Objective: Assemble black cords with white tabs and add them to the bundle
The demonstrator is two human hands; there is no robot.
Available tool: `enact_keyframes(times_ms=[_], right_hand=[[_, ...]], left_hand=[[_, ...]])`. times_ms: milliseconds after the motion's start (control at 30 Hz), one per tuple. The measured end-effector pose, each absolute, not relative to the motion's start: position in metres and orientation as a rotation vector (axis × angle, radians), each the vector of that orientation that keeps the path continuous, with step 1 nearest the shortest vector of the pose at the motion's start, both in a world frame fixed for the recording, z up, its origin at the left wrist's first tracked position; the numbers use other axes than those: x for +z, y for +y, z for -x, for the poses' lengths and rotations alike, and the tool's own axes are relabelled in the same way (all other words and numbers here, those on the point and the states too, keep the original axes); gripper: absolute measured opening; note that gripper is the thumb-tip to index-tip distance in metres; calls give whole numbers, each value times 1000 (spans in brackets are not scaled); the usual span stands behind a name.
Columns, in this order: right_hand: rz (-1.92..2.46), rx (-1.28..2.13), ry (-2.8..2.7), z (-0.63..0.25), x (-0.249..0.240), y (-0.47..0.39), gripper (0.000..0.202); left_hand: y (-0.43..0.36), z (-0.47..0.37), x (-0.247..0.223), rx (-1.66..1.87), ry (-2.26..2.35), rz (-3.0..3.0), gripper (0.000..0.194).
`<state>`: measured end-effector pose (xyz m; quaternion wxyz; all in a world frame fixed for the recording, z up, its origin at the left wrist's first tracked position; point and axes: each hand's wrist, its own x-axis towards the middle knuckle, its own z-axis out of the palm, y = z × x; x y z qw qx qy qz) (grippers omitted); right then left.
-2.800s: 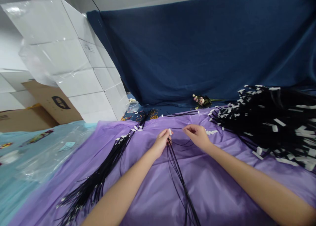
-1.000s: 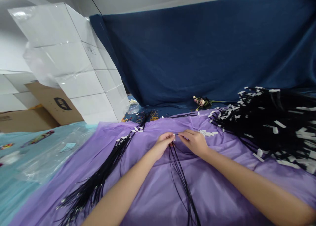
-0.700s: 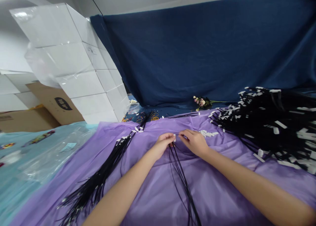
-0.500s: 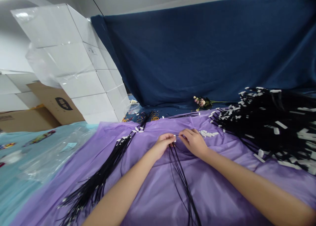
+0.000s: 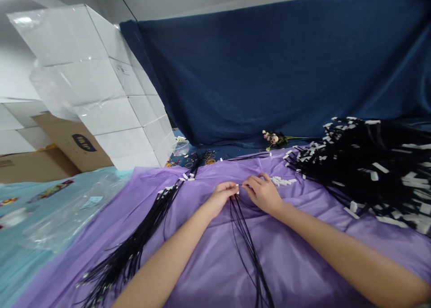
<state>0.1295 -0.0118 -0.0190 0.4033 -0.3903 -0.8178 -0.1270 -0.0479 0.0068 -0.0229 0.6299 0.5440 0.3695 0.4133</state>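
My left hand [image 5: 225, 195] pinches a small white connector [image 5: 237, 189] from which several thin black wires [image 5: 249, 245] hang down over the purple cloth. Close on its right, my right hand [image 5: 263, 192] has thumb and forefinger pressed together on a thin black wire that runs towards the connector. Whether the wire's tip is inside the connector is too small to tell. Just beyond my right hand lies a little heap of white connectors [image 5: 283, 181]. To the left, a long bundle of black wires [image 5: 141, 231] with white ends rests on the cloth.
Purple cloth [image 5: 202, 272] covers the work surface. A large pile of black wires [image 5: 357, 160] with white ends spreads at the right. White boxes [image 5: 97, 83] are stacked at the left, beside a brown carton [image 5: 74, 142]. Artificial flowers [image 5: 274, 138] lie before a blue curtain [image 5: 269, 74].
Both hands keep almost the same place and grip. My right hand's fingers have shifted slightly; the whole view has drifted a little to the left.
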Motion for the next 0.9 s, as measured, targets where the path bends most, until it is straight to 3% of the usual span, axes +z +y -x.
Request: enact_keyframes(times_ms=[667, 900], right_hand=[[1055, -335, -2119, -132, -11, -13, 14], [703, -211, -2365, -132, -2, -35, 20]], left_hand=[[7, 47, -21, 958, 862, -1212, 23], [6, 45, -20, 1050, 873, -1078, 28]])
